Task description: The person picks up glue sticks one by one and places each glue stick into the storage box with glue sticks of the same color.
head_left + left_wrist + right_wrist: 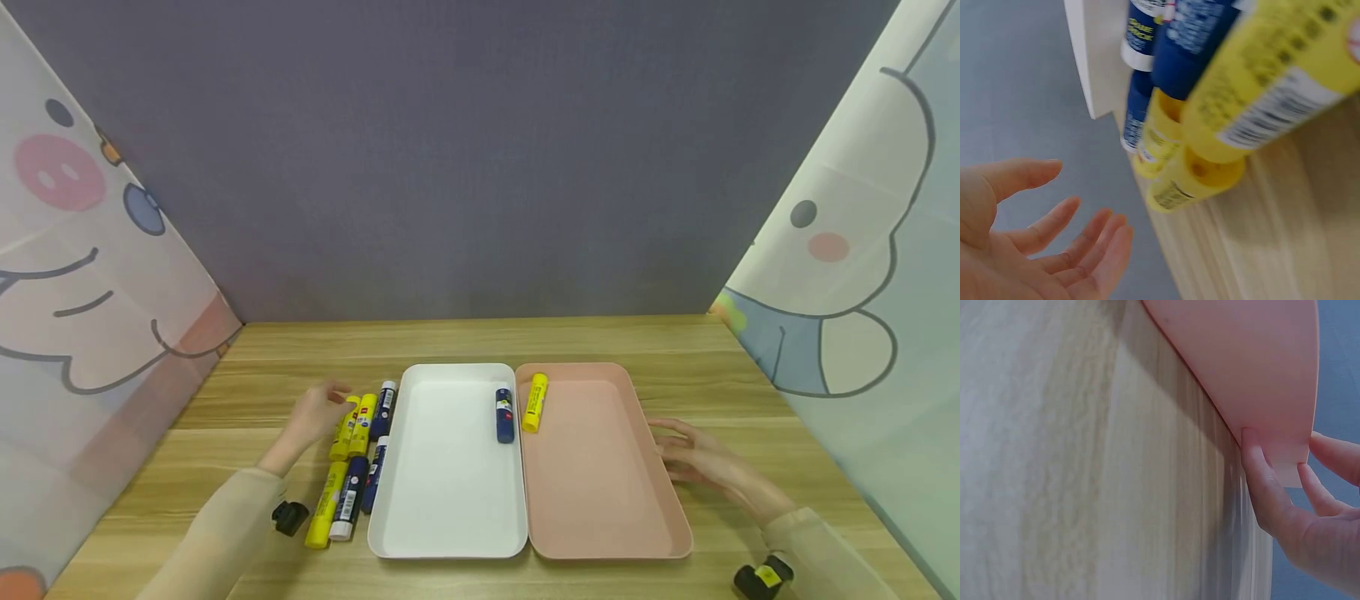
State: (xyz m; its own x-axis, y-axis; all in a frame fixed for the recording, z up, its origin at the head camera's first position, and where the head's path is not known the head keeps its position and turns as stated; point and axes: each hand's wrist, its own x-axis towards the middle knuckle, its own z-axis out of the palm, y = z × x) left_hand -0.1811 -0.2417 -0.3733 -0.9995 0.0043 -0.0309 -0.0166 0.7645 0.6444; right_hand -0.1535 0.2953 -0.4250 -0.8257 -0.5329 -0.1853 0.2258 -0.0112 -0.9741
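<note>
My left hand [317, 414] hovers with fingers loosely spread beside the far end of a group of glue sticks, holding nothing. The nearest to its fingertips is a yellow glue stick [344, 432]; another yellow one [363, 425] lies alongside. In the left wrist view, the hand [1066, 250] appears apart from the sticks. My right hand [701, 460] rests at the right side of the pink tray [600, 500]. In the right wrist view, its fingertips touch the tray's outer wall [1254, 369] and rim. A yellow glue stick [535, 403] lies in the pink tray.
Left of the pink tray stands a white tray [447, 500] with a navy glue stick [505, 416] inside. Several navy and yellow glue sticks lie left of it, such as a navy one [349, 498] with a white cap. A grey panel [480, 167] rises behind the wooden table [300, 350].
</note>
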